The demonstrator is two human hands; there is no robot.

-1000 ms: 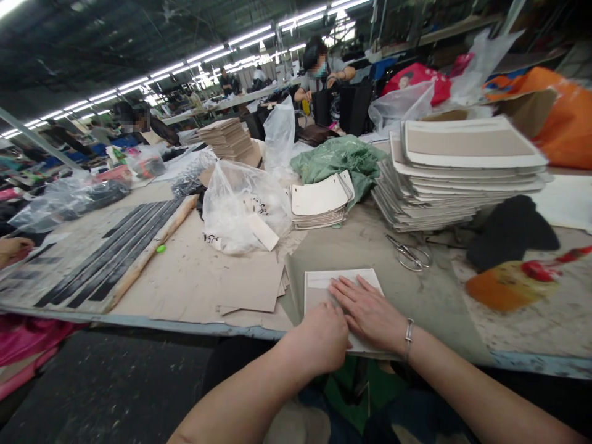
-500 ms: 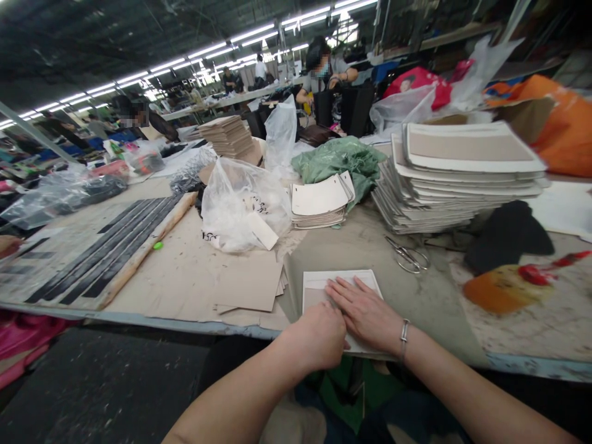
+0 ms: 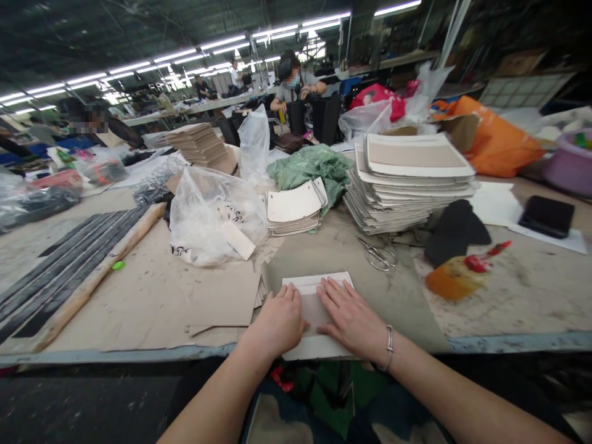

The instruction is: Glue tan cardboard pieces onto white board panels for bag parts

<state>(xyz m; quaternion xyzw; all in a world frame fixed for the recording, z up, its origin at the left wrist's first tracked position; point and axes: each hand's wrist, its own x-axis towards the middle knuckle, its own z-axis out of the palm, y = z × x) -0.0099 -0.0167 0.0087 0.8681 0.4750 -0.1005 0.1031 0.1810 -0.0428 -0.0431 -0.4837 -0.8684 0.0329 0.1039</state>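
Note:
A white-edged panel with a beige board (image 3: 316,312) on it lies flat at the table's front edge. My left hand (image 3: 283,317) rests on the panel's left side, fingers stretched forward. Across its right side lies my right hand (image 3: 350,311), open and flat with fingers spread; a bracelet circles that wrist. Beige board pieces (image 3: 222,299) sit just left of my left hand. Beyond my right hand are metal scissors (image 3: 379,256), lying on the grey-green sheet (image 3: 393,308) under the panel.
A tall stack of similar panels (image 3: 416,160) stands behind the scissors, beside a smaller stack of curved pieces (image 3: 295,206). An orange glue bottle (image 3: 456,280) and a phone (image 3: 547,216) are on the right. To the left are a plastic bag (image 3: 208,213) and black strips (image 3: 69,265). Another person (image 3: 296,86) works behind.
My left hand has gone from a curled fist beside my right hand to lying stretched out on the panel's left side. The view has turned right.

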